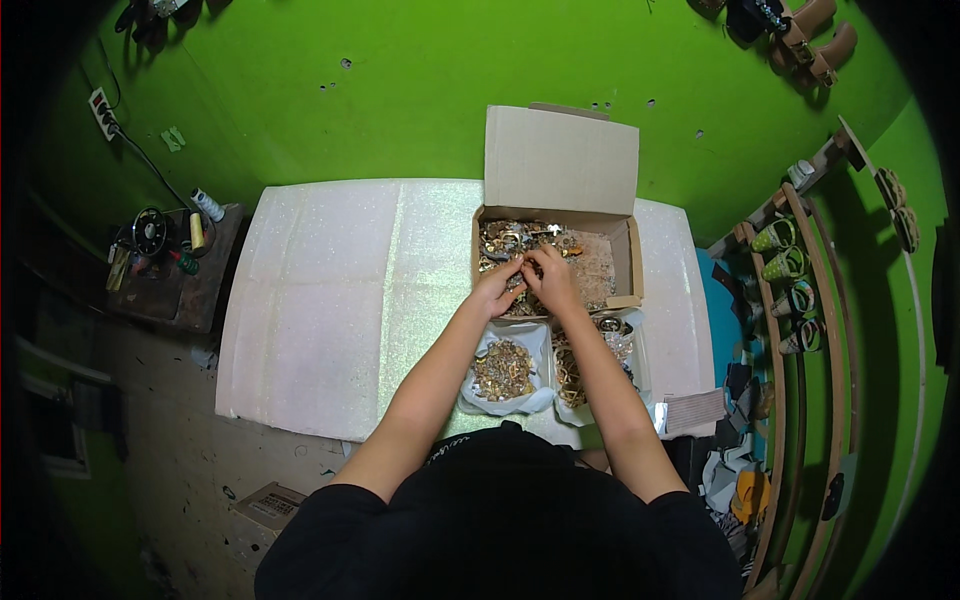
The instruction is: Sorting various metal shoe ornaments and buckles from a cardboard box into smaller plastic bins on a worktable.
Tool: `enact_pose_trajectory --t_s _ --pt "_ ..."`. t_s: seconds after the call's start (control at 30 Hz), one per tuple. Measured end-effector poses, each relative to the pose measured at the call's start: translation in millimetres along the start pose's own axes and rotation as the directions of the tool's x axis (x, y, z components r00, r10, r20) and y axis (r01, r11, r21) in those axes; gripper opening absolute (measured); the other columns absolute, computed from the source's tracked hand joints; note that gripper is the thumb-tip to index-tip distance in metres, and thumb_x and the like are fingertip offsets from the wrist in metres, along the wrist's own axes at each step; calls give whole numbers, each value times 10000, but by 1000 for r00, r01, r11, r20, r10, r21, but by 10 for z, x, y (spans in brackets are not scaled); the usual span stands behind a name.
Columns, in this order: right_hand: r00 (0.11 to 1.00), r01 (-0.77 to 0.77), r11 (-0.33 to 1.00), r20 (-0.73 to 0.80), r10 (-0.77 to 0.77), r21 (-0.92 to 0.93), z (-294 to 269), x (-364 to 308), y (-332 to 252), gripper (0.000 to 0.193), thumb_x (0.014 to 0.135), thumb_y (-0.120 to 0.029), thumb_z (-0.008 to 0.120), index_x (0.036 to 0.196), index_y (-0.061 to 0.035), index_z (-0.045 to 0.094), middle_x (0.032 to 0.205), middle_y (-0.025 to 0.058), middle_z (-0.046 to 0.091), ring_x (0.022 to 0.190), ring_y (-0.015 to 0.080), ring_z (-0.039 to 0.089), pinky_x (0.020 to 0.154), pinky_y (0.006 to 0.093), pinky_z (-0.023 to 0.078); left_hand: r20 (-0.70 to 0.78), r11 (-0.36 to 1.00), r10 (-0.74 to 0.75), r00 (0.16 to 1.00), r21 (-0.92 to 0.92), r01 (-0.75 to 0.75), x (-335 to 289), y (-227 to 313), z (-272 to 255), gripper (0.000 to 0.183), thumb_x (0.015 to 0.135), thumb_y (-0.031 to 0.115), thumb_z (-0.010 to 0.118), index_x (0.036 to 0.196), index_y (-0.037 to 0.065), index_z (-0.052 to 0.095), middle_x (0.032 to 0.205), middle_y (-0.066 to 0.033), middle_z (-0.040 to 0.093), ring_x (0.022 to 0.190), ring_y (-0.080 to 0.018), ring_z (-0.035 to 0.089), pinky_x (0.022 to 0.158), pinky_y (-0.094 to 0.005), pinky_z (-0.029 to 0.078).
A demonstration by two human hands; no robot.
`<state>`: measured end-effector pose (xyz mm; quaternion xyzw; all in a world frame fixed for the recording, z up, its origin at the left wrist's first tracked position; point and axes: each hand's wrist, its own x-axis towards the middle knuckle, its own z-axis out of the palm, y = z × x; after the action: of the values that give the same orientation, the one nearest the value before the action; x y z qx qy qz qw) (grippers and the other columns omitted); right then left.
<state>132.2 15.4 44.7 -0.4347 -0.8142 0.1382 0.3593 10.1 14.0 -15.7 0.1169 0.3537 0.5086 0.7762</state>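
My left hand and my right hand meet over an open cardboard box, fingertips pinched close together. Whatever is between the fingers is too small to make out. Under them, the left part of the box holds a heap of small metal pieces, gold and silver, some like buckles. The box's right part shows its brown bottom. Nearer to me, a white plastic-lined container holds small gold-coloured bits. Beside it, a second white container of metal pieces lies partly behind my right forearm.
The box and containers stand on a table with a shiny whitish cover. A small dark table with thread spools is at left. Wooden racks with shoes stand at right, scraps below. A green wall rises behind.
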Motion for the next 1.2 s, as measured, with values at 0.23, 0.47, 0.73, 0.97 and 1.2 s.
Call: enact_pose_trajectory --t_s 0.23,0.47,0.73,0.97,1.2 --pt "989 149 970 53 -141 -191 -25 56 71 122 690 -151 555 751 -52 522 760 89 494 667 283 528 560 361 438 -16 1000 -9 1000 29 10 -20 24 4 242 793 262 527 959 86 525 919 -23 517 881 -111 488 775 -281 433" --pt "980 -165 969 143 140 185 -79 45 116 104 671 -94 556 742 -19 550 715 75 534 598 183 509 524 292 400 -40 986 -32 999 -167 25 -64 74 57 343 840 301 335 971 19 479 921 -118 501 897 -194 492 808 -335 418" --pt "781 -224 930 624 -8 292 -420 -387 -216 161 678 -97 567 809 -4 574 755 75 559 645 149 503 595 271 412 152 933 -13 988 -353 67 -167 114 109 570 852 372 112 1050 -55 435 1082 -199 452 1037 -276 431 861 -367 383" --pt "936 -97 986 348 44 138 -338 -90 -316 183 661 -100 578 826 -20 571 880 139 524 810 301 510 716 337 418 229 945 29 973 -322 48 -188 132 167 627 858 435 92 1094 -52 410 1066 -177 477 971 -267 469 830 -348 394" --pt "946 66 993 322 -30 -100 0 85 -279 153 657 -103 577 806 -66 584 880 79 516 801 274 511 667 351 433 127 934 18 992 -357 28 -58 41 38 601 837 495 222 984 -20 492 908 -108 530 818 -180 513 688 -261 445"
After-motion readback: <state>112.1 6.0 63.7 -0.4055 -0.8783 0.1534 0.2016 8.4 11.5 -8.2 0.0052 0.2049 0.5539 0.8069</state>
